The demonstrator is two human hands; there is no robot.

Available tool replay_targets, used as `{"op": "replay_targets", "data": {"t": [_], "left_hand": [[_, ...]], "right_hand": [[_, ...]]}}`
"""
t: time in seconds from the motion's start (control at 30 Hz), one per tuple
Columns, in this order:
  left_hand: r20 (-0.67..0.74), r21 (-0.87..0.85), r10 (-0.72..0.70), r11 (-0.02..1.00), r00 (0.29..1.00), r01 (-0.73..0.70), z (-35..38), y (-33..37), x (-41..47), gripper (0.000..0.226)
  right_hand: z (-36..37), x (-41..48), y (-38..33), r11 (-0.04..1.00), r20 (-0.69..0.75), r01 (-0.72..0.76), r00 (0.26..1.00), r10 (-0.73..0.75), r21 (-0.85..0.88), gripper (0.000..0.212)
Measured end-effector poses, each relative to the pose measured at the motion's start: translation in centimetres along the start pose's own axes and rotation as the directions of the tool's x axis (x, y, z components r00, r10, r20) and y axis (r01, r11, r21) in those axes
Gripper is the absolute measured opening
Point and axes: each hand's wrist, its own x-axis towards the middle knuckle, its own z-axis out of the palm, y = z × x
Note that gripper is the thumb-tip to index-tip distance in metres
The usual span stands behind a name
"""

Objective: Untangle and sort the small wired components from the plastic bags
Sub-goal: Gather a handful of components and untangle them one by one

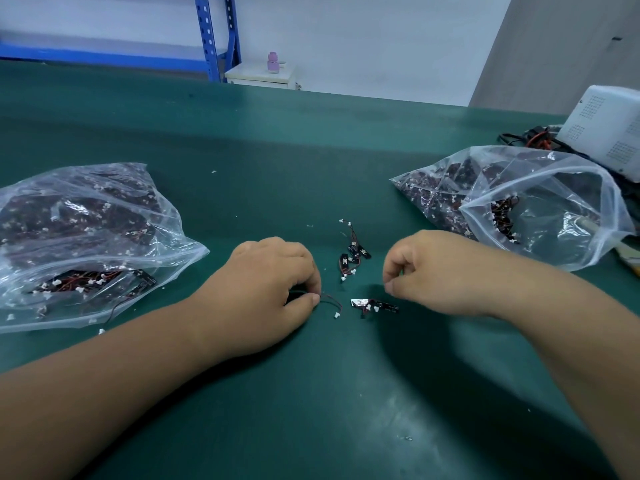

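Observation:
My left hand [270,289] pinches the thin red-and-black wire of a small component [329,304] between thumb and fingertip; its white plug lies on the green mat. My right hand [433,271] hovers with curled fingers, thumb and forefinger close together; whether it holds anything I cannot tell. Just below it lies a loose component [375,305] with a black strip and white plug. A small tangle of components [353,252] lies between my hands, slightly farther away. A clear bag [79,237] full of components sits at the left, another open bag [519,206] at the right.
A white perforated device [609,126] with black and red cables stands at the far right behind the right bag. Blue shelving [214,36] and a white cabinet with a pink bottle [273,62] stand beyond the table's far edge. Tiny white scraps dot the mat.

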Motion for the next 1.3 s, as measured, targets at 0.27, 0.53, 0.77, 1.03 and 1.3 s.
{"op": "replay_targets", "data": {"t": [0.27,0.53,0.77,1.03,1.3], "left_hand": [[-0.176,-0.063,0.120,0.989,0.977,-0.133,-0.3,0.7,-0.1,0.006],[-0.021,-0.015,-0.002,1.000,1.000,0.002,-0.6,-0.2,-0.3,0.020],[0.082,-0.019,-0.033,0.999,0.996,0.034,-0.6,-0.7,0.0,0.010],[0.034,0.006,0.099,0.995,0.995,-0.099,-0.3,-0.1,0.0,0.014],[-0.199,-0.148,0.158,0.971,0.967,-0.189,-0.2,1.2,-0.1,0.011]], "right_hand": [[1.4,-0.7,-2.9,0.919,-0.164,0.301,0.950,-0.266,0.254,0.017],[0.0,-0.5,-1.0,0.966,-0.184,0.196,0.969,-0.164,0.171,0.015],[0.0,0.0,0.5,0.994,-0.035,0.086,0.996,-0.084,0.068,0.013],[0.4,-0.2,-0.5,0.968,-0.119,0.177,0.980,-0.158,0.176,0.015],[2.0,-0.8,-3.5,0.912,-0.203,0.390,0.910,-0.361,0.125,0.024]]}}
